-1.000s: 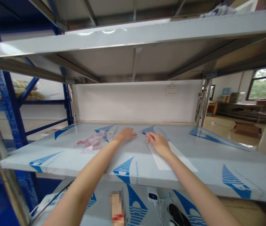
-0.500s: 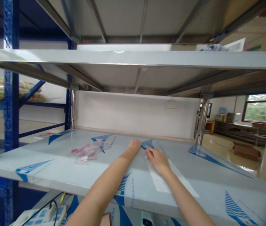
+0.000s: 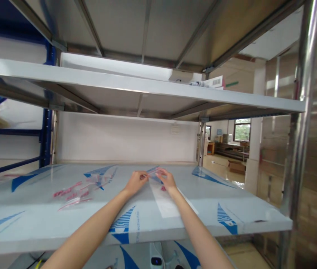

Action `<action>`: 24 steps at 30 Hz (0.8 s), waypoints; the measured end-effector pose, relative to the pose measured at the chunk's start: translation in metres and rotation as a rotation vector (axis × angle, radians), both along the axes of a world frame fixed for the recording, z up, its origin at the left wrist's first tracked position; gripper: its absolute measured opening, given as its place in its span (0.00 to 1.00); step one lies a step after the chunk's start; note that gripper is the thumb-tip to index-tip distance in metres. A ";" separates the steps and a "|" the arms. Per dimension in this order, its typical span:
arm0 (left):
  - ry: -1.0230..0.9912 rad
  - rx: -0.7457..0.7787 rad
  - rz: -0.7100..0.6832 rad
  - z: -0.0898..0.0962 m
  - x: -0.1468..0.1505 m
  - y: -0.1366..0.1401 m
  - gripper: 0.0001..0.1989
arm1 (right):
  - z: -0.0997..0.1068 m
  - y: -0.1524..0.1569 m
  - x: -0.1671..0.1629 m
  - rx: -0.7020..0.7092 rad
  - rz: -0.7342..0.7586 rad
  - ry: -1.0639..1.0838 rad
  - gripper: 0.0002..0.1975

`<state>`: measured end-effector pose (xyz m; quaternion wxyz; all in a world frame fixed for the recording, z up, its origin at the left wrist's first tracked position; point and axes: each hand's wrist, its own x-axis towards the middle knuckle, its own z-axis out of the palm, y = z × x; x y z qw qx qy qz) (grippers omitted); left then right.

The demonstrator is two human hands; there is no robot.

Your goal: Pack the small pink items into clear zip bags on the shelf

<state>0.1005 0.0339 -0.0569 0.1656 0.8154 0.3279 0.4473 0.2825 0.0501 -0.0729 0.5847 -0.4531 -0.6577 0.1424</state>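
Note:
My left hand and my right hand meet over the middle of a metal shelf covered in white film with blue marks. Between their fingertips they pinch a small clear plastic bag with a red strip, lifted just off the shelf. To the left of my left hand lies a loose scatter of similar small clear bags with red zip strips. A pale rectangular strip lies on the shelf under my right wrist.
An upper shelf hangs low overhead, with a box and papers on it. A shiny steel post stands at the right front. Blue rack uprights stand on the left. A white back panel closes the rear.
Both hands rose from lying flat on the shelf and came together, taking up a small clear bag between them. The view swung to the right, bringing the steel post in.

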 end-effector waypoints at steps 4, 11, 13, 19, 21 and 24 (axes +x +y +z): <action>0.011 -0.018 0.007 0.003 -0.001 -0.004 0.22 | 0.006 -0.007 -0.002 0.003 -0.006 -0.134 0.08; 0.244 0.287 0.230 0.013 -0.003 -0.006 0.16 | 0.016 -0.022 -0.009 0.159 -0.214 -0.326 0.07; 0.288 0.321 0.239 0.012 -0.005 -0.003 0.15 | 0.016 -0.024 -0.010 0.135 -0.194 -0.322 0.08; -0.025 0.082 0.204 0.002 -0.011 0.023 0.11 | 0.013 -0.023 -0.012 0.146 -0.057 -0.171 0.18; -0.248 -0.122 0.186 -0.002 -0.014 0.033 0.09 | 0.011 -0.023 -0.013 0.128 -0.036 -0.153 0.18; -0.503 -0.323 0.091 -0.006 -0.013 0.038 0.11 | 0.009 -0.024 -0.016 0.101 0.011 -0.200 0.11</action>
